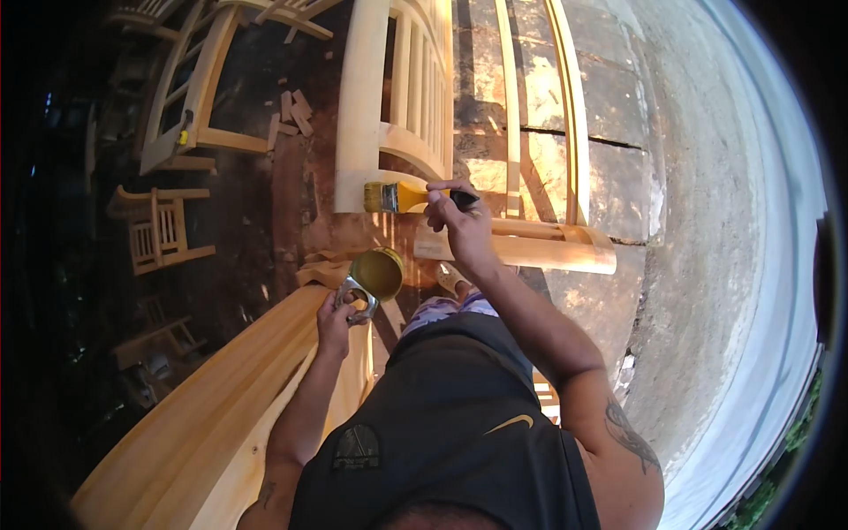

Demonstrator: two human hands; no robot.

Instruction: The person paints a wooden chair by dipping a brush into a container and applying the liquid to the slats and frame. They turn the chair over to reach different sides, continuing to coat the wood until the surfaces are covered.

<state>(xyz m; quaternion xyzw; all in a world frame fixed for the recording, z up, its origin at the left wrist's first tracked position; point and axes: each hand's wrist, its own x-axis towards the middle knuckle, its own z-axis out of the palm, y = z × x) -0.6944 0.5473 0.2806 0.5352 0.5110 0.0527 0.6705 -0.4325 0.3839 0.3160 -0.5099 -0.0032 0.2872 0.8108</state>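
My right hand (459, 221) is closed around the handle of a paintbrush (408, 196) with a yellow and black handle. Its wide bristles point left and lie over the end of a pale wooden frame (358, 172) that has slats along its inner side. Lower and to the left, my left hand (334, 325) grips the metal handle of a round can (378, 274). The can is tipped so its open mouth faces me, with yellowish-brown liquid or coating inside. Just below the brush lies a curved wooden rail (521, 252).
Long wooden boards (203, 415) stand at the lower left. A wooden chair (163, 228) and a larger wooden frame (208, 88) are on the left. Several wood offcuts (296, 113) lie on the floor. A paved strip (698, 177) runs along the right.
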